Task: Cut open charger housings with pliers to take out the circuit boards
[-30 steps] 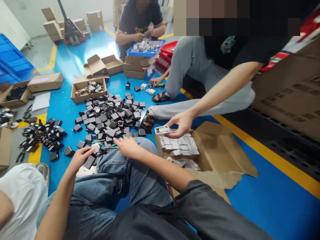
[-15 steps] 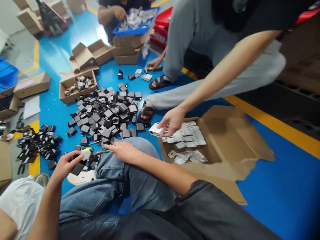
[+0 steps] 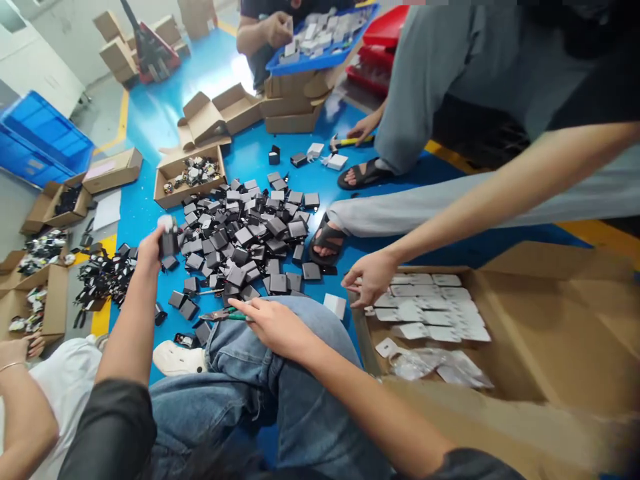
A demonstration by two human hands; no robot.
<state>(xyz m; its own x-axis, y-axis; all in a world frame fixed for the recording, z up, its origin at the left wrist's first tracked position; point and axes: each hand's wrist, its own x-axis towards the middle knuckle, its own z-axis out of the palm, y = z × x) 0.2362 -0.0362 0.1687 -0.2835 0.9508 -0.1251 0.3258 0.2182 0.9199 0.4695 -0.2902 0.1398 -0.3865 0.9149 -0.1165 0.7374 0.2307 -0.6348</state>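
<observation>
My left hand is raised over the blue floor and grips a small black charger block with a white end. My right hand rests on my denim knee and holds green-handled pliers that point left. A large pile of black charger blocks lies on the floor just beyond both hands. A co-worker's hand reaches down at the near corner of an open cardboard box that holds white parts. A single white block lies on the floor beside that box.
A small carton of mixed parts stands behind the pile. More cartons sit at the left, with blue crates behind them. Another person at the back works over a blue tray. A white-clad person sits at my left.
My left hand has lifted from the floor near my knee up and away with the black block. The co-worker's hand has let go of the white block, which now lies beside the box.
</observation>
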